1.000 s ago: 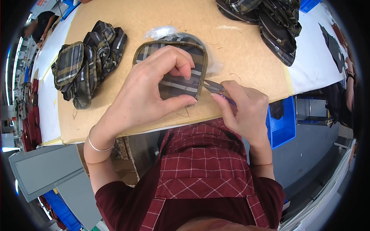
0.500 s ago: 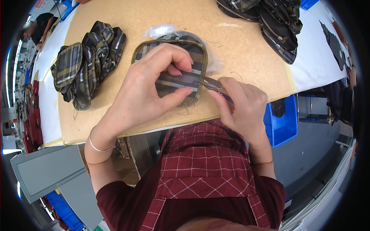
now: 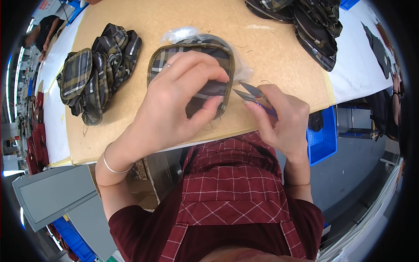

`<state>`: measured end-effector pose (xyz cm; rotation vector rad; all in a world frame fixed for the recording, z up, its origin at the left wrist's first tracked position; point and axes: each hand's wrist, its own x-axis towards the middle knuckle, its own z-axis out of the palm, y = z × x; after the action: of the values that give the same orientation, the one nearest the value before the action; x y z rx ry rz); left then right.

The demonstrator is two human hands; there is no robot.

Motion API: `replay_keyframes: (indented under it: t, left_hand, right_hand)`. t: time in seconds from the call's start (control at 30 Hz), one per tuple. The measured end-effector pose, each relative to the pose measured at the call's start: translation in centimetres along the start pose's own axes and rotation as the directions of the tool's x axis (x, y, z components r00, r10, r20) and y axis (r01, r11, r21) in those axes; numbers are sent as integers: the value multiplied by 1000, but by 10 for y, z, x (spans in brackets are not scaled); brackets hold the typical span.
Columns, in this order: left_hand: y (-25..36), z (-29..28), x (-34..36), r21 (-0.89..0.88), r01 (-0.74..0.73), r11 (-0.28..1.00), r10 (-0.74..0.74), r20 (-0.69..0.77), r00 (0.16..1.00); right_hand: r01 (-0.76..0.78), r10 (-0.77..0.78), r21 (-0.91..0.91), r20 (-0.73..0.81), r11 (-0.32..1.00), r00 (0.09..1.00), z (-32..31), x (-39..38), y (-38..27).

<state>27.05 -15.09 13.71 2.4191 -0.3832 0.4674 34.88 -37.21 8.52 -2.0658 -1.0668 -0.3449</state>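
Head view: arches left hand (image 3: 168, 98) over the plaid pouch (image 3: 205, 94), thumb and fingertips apart, pouch directly beneath. Clamps right hand (image 3: 281, 113) on snips (image 3: 252, 89), blades parted, tips just short of the piped edge (image 3: 232, 65), left of this grip. Probably best to pin that edge flat, snip close, spare the piping!

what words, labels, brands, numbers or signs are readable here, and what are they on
No text can be read with certainty.
Pale panel with red marks, far upper left: too small and blurred to read.
Dark flat piece at right: a small light mark, too small to tell whether it is lettering.
Plaid pouch and snips: no readable text on the parts that show.
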Motion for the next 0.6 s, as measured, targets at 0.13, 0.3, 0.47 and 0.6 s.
replay_keyframes:
  t: [0.13, 0.3, 0.47, 0.6]
  left_hand:
    - [-4, 5, 0, 89, -83, 993, 84, -9, 996]
    - [-4, 9, 1, 100, -60, 993, 63, -17, 998]
    - [-6, 10, -1, 69, -21, 997, 22, -9, 1000]
    - [-6, 10, -1, 60, -2, 998, 3, -3, 1000]
  right_hand:
    - [19, -18, -24, 48, 1000, 999, 0, -4, 1]
    - [55, -54, -17, 32, 998, 998, 7, -6, 0]
    - [76, -76, -49, 13, 996, 997, 9, -4, -1]
    - [78, -77, -74, 24, 994, 997, 5, -5, -1]
